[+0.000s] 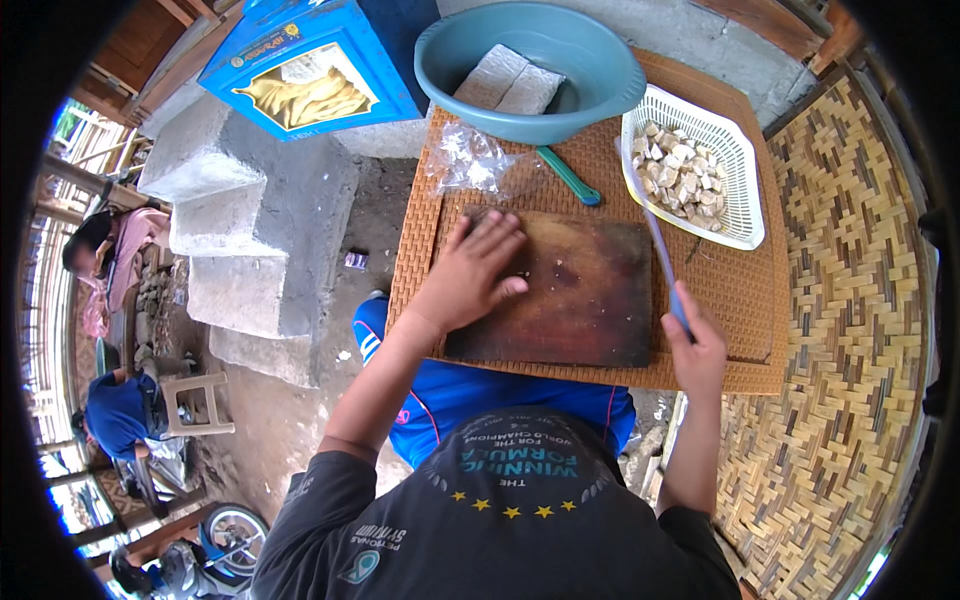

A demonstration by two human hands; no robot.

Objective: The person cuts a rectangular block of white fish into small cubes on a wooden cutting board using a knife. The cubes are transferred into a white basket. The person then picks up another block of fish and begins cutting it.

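My left hand (484,262) lies with spread fingers on the upper left part of a dark wooden cutting board (585,300), which has small crumbs on it. In my right hand (696,337), to the right of the board, is the blue handle of a long-bladed knife (664,255). The blade points up and away, its tip at the near left rim of a white plastic basket (744,180). Pale cut chunks (682,176), perhaps tempeh, fill part of the basket. Two whitish blocks (510,82) lie side by side in a teal plastic basin (555,124) beyond the board.
Crumpled clear plastic (472,161) and a green-handled tool (570,176) lie on the woven-pattern table (420,225). A blue box (397,67) stands left of the basin. Concrete steps (232,289) are at left, a woven bamboo wall (847,262) at right. Other people sit at far left.
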